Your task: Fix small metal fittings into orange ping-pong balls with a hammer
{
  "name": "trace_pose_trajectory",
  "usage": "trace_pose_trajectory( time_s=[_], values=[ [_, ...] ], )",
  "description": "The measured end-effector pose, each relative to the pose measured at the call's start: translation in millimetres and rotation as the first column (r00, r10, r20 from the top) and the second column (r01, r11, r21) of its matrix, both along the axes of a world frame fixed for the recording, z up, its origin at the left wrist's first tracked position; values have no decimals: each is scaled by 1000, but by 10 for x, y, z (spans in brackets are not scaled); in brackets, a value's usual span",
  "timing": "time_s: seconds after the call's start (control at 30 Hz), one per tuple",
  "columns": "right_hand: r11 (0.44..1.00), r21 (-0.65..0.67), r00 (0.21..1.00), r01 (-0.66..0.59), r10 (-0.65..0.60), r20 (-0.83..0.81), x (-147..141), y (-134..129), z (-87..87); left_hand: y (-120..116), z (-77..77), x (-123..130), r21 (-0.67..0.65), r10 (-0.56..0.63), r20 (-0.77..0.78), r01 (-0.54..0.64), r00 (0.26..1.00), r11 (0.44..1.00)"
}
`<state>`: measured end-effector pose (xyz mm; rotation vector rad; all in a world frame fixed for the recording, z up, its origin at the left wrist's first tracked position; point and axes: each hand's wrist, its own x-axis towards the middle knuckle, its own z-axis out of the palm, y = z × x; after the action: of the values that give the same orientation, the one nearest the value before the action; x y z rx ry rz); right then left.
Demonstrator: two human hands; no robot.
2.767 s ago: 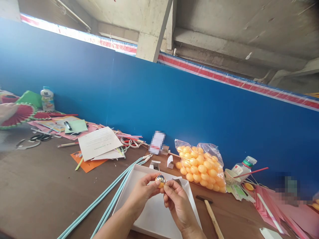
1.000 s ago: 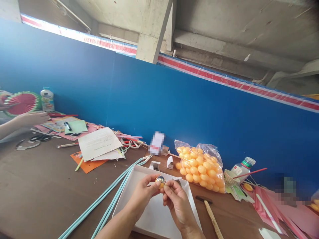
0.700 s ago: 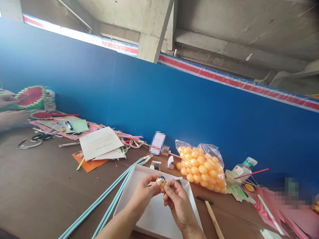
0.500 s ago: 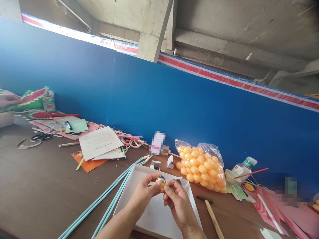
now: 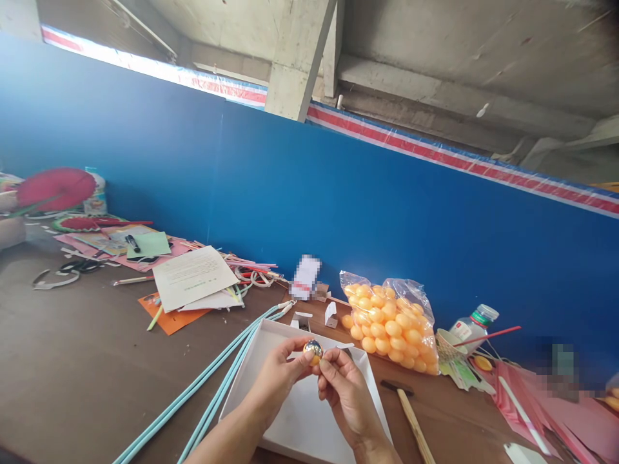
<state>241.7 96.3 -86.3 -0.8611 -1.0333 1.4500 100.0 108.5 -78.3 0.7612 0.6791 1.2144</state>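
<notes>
A small shiny ball [image 5: 313,348], mirror-like silver above and golden orange below, is held up over a white tray-like box [image 5: 309,412]. My left hand [image 5: 284,365] is closed, with thumb and fingers gripping the ball from its left. My right hand [image 5: 344,380] is pinched against the ball's lower right side, its other fingers curled in. The hands cover the ball's lower edge, so I cannot see whether anything small sits between the right fingertips. Both wrists hang over the box, whose near edge is partly covered by my forearms.
Light-blue cords [image 5: 213,380] run left of the box. A hammer [image 5: 411,419] lies to its right, and a clear bag of orange balls [image 5: 389,325] stands behind. Papers [image 5: 196,277] and scissors [image 5: 81,265] lie left. At far left, a co-worker's hand [image 5: 8,201] holds a red round piece [image 5: 58,188].
My hands and the ball have barely moved. At the far left, the co-worker's red and green piece has turned, now showing a broad round red face.
</notes>
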Motion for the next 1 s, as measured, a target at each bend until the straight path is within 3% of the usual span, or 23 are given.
trace_pose_trajectory(
  time_s=[0.63, 1.0],
  values=[
    [1000, 15, 1000, -2, 2, 19, 2, 5, 3, 17, -36, 5, -3, -9, 27, 9, 1000, 1000],
    [1000, 4, 999, 17, -17, 30, -18, -12, 35, -3, 25, -14, 22, -6, -69, 7, 998, 1000]
  ],
)
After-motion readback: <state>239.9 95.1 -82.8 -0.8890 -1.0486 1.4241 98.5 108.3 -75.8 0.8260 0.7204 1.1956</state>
